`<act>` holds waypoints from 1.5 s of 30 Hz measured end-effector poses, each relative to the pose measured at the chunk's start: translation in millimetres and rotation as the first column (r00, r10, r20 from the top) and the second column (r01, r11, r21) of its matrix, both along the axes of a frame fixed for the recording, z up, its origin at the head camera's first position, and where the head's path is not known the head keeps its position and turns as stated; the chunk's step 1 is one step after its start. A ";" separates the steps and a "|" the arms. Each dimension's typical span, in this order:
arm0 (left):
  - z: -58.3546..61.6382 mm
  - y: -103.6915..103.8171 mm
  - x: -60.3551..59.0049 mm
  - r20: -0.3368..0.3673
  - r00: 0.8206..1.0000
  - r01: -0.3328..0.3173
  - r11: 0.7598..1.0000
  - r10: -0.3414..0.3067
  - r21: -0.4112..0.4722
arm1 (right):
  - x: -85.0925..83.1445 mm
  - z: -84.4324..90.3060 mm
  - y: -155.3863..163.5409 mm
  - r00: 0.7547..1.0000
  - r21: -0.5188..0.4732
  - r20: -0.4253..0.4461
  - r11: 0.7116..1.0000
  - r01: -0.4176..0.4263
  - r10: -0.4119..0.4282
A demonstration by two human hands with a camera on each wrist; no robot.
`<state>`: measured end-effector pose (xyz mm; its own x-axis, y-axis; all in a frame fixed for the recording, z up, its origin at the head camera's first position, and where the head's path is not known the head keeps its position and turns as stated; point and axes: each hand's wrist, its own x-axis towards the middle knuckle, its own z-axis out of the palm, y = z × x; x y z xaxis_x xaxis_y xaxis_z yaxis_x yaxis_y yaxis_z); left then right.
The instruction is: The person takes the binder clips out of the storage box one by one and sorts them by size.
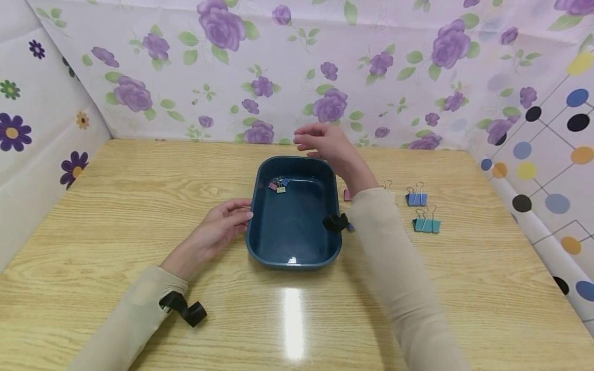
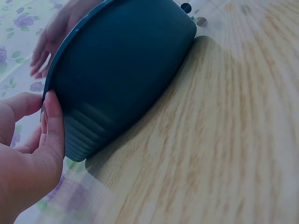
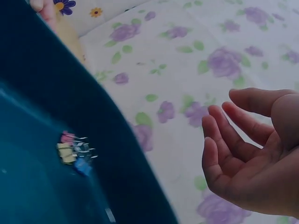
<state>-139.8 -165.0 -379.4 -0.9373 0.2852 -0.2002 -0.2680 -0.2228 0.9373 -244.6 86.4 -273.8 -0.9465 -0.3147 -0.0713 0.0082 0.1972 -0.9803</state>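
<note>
nearest, two beige fabric sleeves (image 1: 125, 319), each carrying a curled black strap (image 1: 185, 309), are reaching over a pale wood-grain worktop (image 1: 241, 319). the left grip (image 1: 215, 226), a bare hand, is pinching the left rim of a deep teal-blue plastic bin (image 1: 292, 226) with rounded corners, thumb and fingers lying on either side of the edge. the bin is sitting mid-worktop, its mouth facing up. to its right, a teal metal binder clip with wire handles (image 1: 427, 225) is resting; just beyond, a blue metal binder clip (image 1: 416, 199) is lying near it. closer to the bin, a pink clip (image 1: 347, 195) is peeking from behind the right sleeve, which is partly hiding others. inside the bin, towards its far left corner, a small cluster of pink, pale yellow and blue binder clips (image 1: 281, 190) is bunching together; their exact number is hard to tell. by the far right corner, the right grip (image 1: 325, 141) is hovering apart from the rim, fingers curving loosely, holding nothing. behind, a white cloth with purple roses (image 1: 278, 67) is hanging.
</note>
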 end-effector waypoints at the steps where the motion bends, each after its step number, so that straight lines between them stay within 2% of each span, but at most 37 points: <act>1: 0.1 0.2 0.0 0.000 1.000 0.001 1.000 -0.001 0.004 | -1.7 -3.6 -2.4 1.000 -0.007 0.019 1.000 -0.007 0.007; 8: 1.6 0.8 0.4 0.004 1.000 0.001 1.000 -0.001 0.012 | -9.3 -24.4 -19.3 0.995 -0.026 0.092 0.999 -0.034 0.037; 18: 0.9 0.6 0.9 0.002 1.000 0.005 1.000 -0.005 0.023 | -15.0 -46.4 -35.4 0.982 0.037 0.179 0.998 0.056 -0.062; 22: 0.8 0.4 1.3 0.003 1.000 0.002 1.000 -0.002 0.026 | -15.4 -52.4 -38.4 0.981 0.086 0.174 0.994 0.074 -0.088; 27: 2.1 -0.5 1.2 -0.004 1.000 0.004 1.000 -0.004 0.021 | -16.1 -57.2 -38.0 0.988 0.145 0.141 0.988 0.047 -0.068; 33: 1.6 1.2 0.3 -0.005 1.000 -0.002 1.000 0.002 0.021 | -16.1 -60.6 -34.7 0.989 0.191 0.140 0.981 0.028 -0.056; 38: 1.0 1.3 0.5 -0.017 1.000 0.003 1.000 -0.003 0.030 | -16.7 -65.2 -30.3 0.990 0.239 0.142 0.971 -0.019 -0.016; 45: 0.4 1.3 0.9 -0.016 1.000 0.006 1.000 -0.005 0.030 | -17.0 -67.6 -27.0 0.985 0.247 0.168 0.966 -0.072 0.031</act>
<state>-138.9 -163.7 -379.0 -0.9386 0.2963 -0.1768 -0.2548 -0.2499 0.9342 -261.6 59.4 -341.4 -0.8989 -0.3153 -0.3044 0.1452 0.4410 -0.8857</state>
